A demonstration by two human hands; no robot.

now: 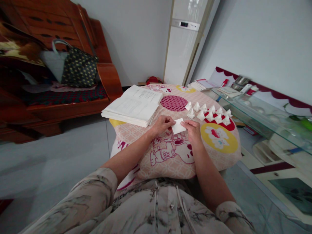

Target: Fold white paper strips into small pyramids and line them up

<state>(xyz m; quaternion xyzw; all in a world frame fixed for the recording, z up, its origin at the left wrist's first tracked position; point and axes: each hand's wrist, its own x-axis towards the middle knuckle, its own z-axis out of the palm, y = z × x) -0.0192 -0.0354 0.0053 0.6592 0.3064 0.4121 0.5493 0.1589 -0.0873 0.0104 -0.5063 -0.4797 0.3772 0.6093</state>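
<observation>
Between my two hands is a small folded piece of white paper point(178, 126), held above the patterned tablecloth point(168, 169). My left hand point(163, 124) pinches its left side with thumb and fingers. At the right edge, my right hand point(192, 128) grips it with the thumb on top. Beyond my left hand lies a thick stack of printed paper sheets point(134, 105). Several small white folded paper pyramids point(211, 116) stand in two rows past my right hand, near the table's right side.
A glass-topped cabinet point(263, 110) with small items and papers point(201, 84) borders the table on the right. To the left stands a wooden bench point(107, 76) with bags point(79, 66) on it. A tall white appliance point(182, 48) is behind the table.
</observation>
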